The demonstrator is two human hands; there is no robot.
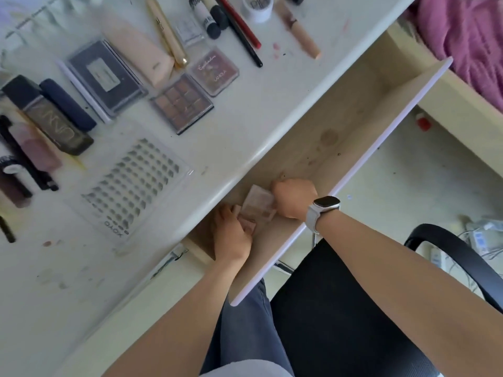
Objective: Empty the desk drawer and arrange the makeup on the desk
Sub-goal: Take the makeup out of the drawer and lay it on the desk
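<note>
Pale wood lines the open drawer, where your left hand curls around a small pink compact and your right hand grips a clear-lidded palette just beside it. Beyond, the white desk holds a lash tray and eyeshadow palettes.

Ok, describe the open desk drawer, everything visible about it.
The drawer is pulled out from under the white desk. Its inside looks like pale, light wood, with a few dark stains and specks on the floor; its front panel is white with a rounded edge. Most of the floor shows bare. At the near end both hands reach in: the right hand and left hand are on small pinkish makeup palettes. Its innermost part is hidden under the desk.
</note>
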